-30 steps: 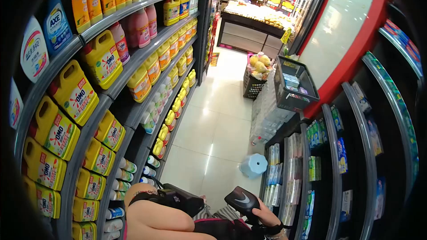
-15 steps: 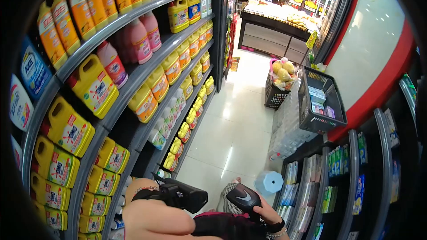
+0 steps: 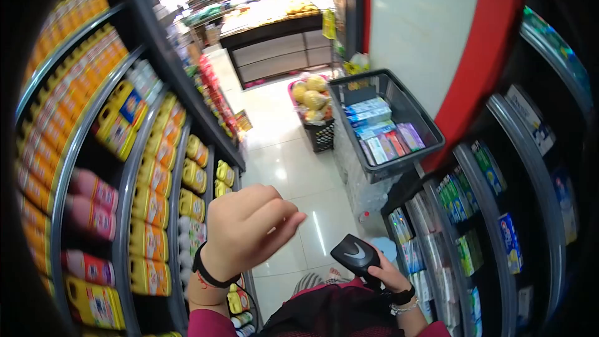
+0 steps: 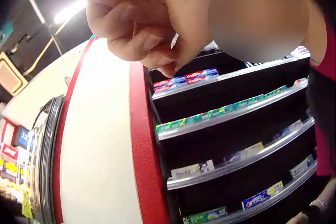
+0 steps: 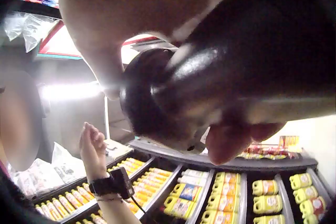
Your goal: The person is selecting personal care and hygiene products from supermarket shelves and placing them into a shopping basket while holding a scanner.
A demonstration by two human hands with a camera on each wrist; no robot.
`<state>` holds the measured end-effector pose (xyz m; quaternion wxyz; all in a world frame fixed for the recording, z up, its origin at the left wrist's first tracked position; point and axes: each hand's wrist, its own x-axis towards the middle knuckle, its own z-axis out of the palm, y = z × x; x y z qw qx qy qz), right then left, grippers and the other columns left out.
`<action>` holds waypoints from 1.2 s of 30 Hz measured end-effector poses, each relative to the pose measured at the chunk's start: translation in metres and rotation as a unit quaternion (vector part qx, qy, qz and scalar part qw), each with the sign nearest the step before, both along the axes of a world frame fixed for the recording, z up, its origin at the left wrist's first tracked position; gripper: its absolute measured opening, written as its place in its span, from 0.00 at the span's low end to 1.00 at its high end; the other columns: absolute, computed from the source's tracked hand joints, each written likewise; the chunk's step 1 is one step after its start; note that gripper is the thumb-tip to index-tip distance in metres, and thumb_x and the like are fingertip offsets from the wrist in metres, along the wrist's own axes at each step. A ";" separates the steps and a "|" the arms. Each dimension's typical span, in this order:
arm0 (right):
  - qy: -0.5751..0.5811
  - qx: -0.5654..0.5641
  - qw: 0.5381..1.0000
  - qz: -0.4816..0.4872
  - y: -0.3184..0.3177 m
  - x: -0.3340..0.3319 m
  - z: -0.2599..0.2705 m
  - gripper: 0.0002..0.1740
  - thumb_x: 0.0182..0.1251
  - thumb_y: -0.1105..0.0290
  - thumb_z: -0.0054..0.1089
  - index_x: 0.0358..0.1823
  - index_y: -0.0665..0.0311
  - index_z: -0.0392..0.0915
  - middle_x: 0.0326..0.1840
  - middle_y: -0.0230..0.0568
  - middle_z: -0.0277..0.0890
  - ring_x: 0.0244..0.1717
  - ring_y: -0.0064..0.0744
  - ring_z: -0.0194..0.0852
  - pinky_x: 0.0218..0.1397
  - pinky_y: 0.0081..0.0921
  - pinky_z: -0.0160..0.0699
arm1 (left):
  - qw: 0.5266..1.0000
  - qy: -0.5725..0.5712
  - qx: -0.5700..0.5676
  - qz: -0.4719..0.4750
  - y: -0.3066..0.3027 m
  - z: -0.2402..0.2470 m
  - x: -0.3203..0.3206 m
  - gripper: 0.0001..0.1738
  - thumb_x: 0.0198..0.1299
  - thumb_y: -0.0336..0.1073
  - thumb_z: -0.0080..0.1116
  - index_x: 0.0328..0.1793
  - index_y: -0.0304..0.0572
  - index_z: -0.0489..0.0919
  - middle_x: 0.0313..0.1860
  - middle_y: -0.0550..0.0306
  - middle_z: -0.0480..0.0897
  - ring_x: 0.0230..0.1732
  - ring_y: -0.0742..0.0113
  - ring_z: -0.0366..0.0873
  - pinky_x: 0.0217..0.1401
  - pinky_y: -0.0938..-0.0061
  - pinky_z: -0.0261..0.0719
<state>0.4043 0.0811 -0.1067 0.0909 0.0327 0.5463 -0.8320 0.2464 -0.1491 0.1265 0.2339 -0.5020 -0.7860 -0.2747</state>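
In the head view my left hand (image 3: 249, 228) is raised in front of the body, its fingers loosely bent with nothing between them. The left wrist view shows the bent fingers (image 4: 131, 29) near the thumb. My right hand (image 3: 392, 274), lower and to the right, grips a black handheld barcode scanner (image 3: 354, 254), its rounded head toward the aisle. Close up in the right wrist view, fingers wrap the scanner (image 5: 231, 71), which hides part of the hand.
Detergent jugs (image 3: 150, 237) and orange bottles (image 3: 68, 97) fill the left shelves. Toothpaste boxes (image 3: 510, 234) stand on the right shelves (image 3: 480, 212). A grey basket (image 3: 399, 171) of boxes sits on wrapped packs beside bagged yellow fruit (image 3: 312, 97). A light-blue stool (image 3: 385, 248) stands behind the scanner.
My left hand has come up into the middle of the head view from the lower left. The view has turned, bringing the basket nearer. The right hand still holds the scanner.
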 end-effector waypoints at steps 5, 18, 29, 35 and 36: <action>-0.009 -0.033 0.994 -0.103 0.050 -0.025 -0.017 0.45 0.65 0.57 0.62 0.75 0.69 0.48 0.74 0.46 0.54 0.74 0.35 0.51 0.76 0.31 0.48 | 0.984 -0.145 -0.094 -0.041 0.068 -0.061 -0.108 0.06 0.56 0.33 0.63 0.29 0.44 0.77 0.24 0.59 0.76 0.24 0.61 0.75 0.25 0.70 0.72; -0.031 -0.090 0.919 -0.382 0.118 -0.203 -0.003 0.45 0.64 0.59 0.62 0.75 0.69 0.48 0.72 0.44 0.56 0.68 0.34 0.59 0.68 0.31 0.61 | 0.913 -0.178 -0.237 -0.280 0.299 -0.143 -0.406 0.07 0.62 0.38 0.55 0.39 0.44 0.78 0.33 0.54 0.80 0.34 0.53 0.80 0.36 0.63 0.77; -0.084 -0.055 0.842 -0.531 0.117 -0.320 0.002 0.50 0.61 0.49 0.62 0.74 0.72 0.47 0.64 0.50 0.65 0.52 0.33 0.75 0.54 0.27 0.75 | 0.808 -0.243 -0.437 -0.312 0.432 -0.284 -0.585 0.19 0.61 0.44 0.58 0.53 0.41 0.75 0.39 0.44 0.82 0.43 0.48 0.81 0.47 0.59 0.77; -0.041 -0.058 0.813 -0.578 0.107 -0.331 -0.004 0.46 0.63 0.58 0.62 0.75 0.70 0.47 0.71 0.48 0.56 0.64 0.37 0.65 0.61 0.33 0.72 | 0.743 -0.173 -0.554 -0.334 0.474 -0.294 -0.599 0.29 0.62 0.52 0.55 0.63 0.40 0.71 0.45 0.36 0.81 0.51 0.42 0.79 0.56 0.58 0.75; -0.031 -0.064 0.806 -0.588 0.107 -0.334 -0.002 0.46 0.63 0.58 0.62 0.75 0.70 0.47 0.71 0.48 0.56 0.64 0.37 0.65 0.61 0.33 0.72 | 0.707 -0.146 -0.594 -0.355 0.484 -0.284 -0.598 0.29 0.62 0.52 0.54 0.63 0.40 0.71 0.47 0.35 0.81 0.52 0.42 0.78 0.57 0.58 0.75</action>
